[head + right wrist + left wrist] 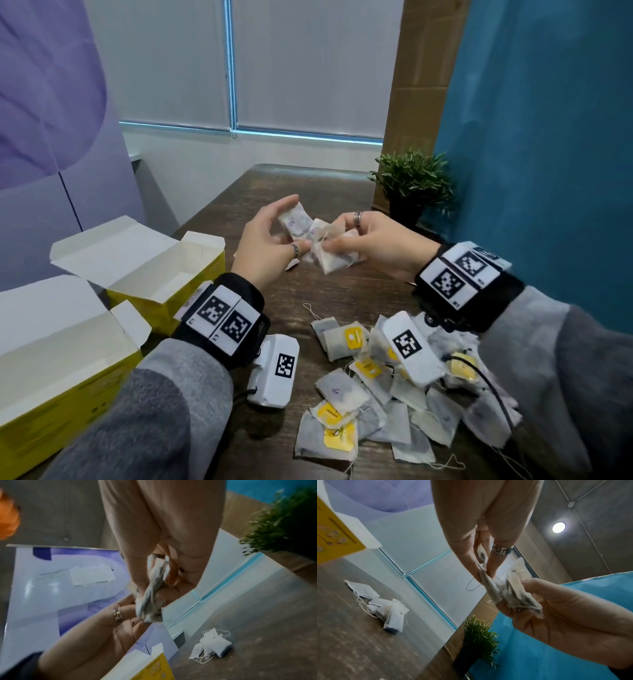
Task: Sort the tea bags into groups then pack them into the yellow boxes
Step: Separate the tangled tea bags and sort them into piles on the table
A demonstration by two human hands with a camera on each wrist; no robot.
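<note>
Both hands are raised over the dark wooden table (346, 291). My left hand (289, 224) pinches one or two white tea bags (297, 219) between thumb and fingers. My right hand (337, 233) grips a crumpled bunch of tea bags (334, 262), and the two hands meet at it. The left wrist view shows the left fingers (469, 555) pinching a bag's edge next to the bunch (515, 595). Two yellow boxes stand open on the left, one farther (144, 301) and one nearer (68, 404). The farther box looks empty.
A loose pile of tea bags (370, 404), some with yellow tags, lies near the table's front edge under my right wrist. A small group of white bags (388, 611) sits on the table beyond my hands. A potted plant (414, 185) stands at the far right.
</note>
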